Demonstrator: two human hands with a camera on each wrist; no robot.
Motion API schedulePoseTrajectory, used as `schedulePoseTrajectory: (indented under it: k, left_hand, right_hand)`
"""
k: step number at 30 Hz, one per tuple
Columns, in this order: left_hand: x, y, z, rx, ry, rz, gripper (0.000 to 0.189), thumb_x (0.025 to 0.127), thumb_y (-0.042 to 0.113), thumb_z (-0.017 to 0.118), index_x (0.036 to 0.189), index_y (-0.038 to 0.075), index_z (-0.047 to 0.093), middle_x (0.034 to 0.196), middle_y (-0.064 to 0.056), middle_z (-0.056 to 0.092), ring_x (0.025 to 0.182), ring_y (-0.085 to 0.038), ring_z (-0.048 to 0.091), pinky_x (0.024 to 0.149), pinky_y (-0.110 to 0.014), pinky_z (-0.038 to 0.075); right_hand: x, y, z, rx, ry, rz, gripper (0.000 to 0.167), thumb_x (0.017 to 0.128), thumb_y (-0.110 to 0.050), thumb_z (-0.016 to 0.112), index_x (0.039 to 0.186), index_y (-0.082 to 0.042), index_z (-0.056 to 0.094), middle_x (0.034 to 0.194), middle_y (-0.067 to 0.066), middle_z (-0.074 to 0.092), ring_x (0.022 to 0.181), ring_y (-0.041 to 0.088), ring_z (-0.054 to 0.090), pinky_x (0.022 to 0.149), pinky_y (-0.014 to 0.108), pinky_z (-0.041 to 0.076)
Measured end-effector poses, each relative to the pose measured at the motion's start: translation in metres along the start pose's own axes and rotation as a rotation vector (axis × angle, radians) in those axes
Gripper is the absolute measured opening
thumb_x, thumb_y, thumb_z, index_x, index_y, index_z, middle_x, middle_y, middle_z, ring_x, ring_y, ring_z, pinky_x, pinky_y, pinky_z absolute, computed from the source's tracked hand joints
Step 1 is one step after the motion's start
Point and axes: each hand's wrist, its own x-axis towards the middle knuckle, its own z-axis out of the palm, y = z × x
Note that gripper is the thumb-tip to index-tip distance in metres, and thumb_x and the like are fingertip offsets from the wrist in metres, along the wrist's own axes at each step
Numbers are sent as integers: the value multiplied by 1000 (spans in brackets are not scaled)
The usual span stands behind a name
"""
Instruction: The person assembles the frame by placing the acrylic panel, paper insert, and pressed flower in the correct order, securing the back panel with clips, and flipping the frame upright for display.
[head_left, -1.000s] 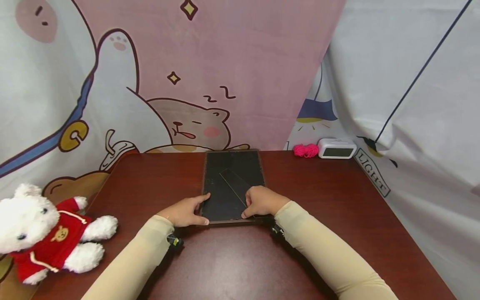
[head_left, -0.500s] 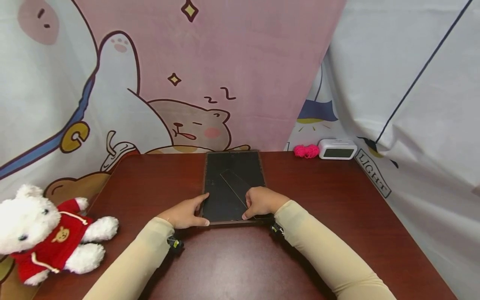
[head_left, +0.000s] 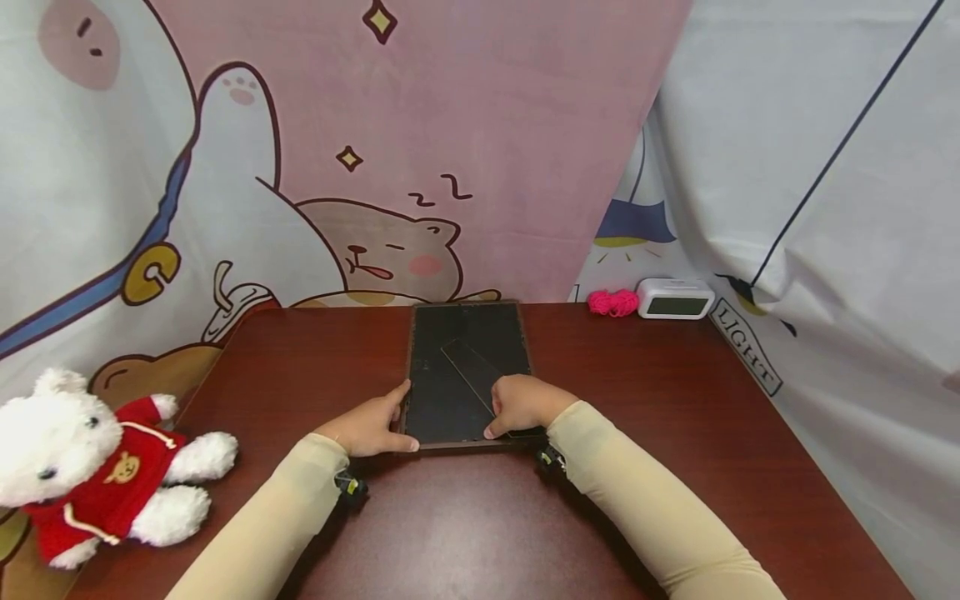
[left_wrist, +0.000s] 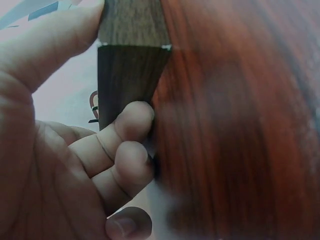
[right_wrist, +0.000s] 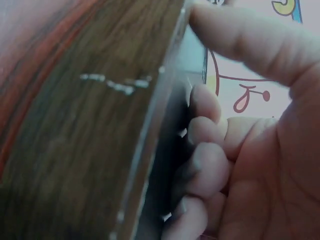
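Observation:
A photo frame lies back side up on the table, its black backing facing me and a long stand flap running diagonally across it. My left hand grips the near left corner, thumb at the front edge and index finger along the left side. Several left fingers curl against the dark wooden side in the left wrist view. My right hand is curled over the stand flap's near end, thumb pointing down to it. In the right wrist view, bent right fingers sit against the black back; their exact contact is partly hidden.
On the reddish-brown table, a pink yarn bundle and a white digital clock stand at the back right. A white plush bear in a red hoodie sits at the left. Printed cloth hangs behind.
My left index finger has drawn back slightly from the backing to the frame's left edge. The right hand and the photo frame look almost unmoved.

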Motion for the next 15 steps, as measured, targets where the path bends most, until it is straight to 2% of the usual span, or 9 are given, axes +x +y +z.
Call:
schedulePoseTrajectory:
  k: [4,8,11,15]
  left_hand:
    - [0,-1,0,4,-2,0,115,86,38,87,166,-4,16,122,-21,67,111,-27,66,101,-52,53]
    - [0,-1,0,2,-3,2,115,87,38,87,166,-4,16,124,-22,67,112,-28,66,101,-52,53]
    - [0,-2,0,4,-7,5,114,87,38,86,167,-4,16,125,-23,67,114,-29,66,102,-52,53]
    - [0,-2,0,2,-10,6,114,87,38,86,167,-4,16,128,-25,67,118,-32,66,104,-53,52]
  right_hand:
    - [0,-1,1,0,2,7,45,80,-48,86,63,-17,59,57,-7,50,58,12,48,55,31,41]
    - [-1,-3,3,-16,29,25,54,75,-60,87,85,-11,68,73,-2,64,72,15,60,69,38,53]
    - [-1,-4,5,-25,46,44,62,73,-62,89,97,-7,72,84,0,69,80,17,65,76,41,57]
    - [0,-6,6,-20,51,55,53,74,-58,89,84,-9,72,75,0,67,70,15,59,65,37,53]
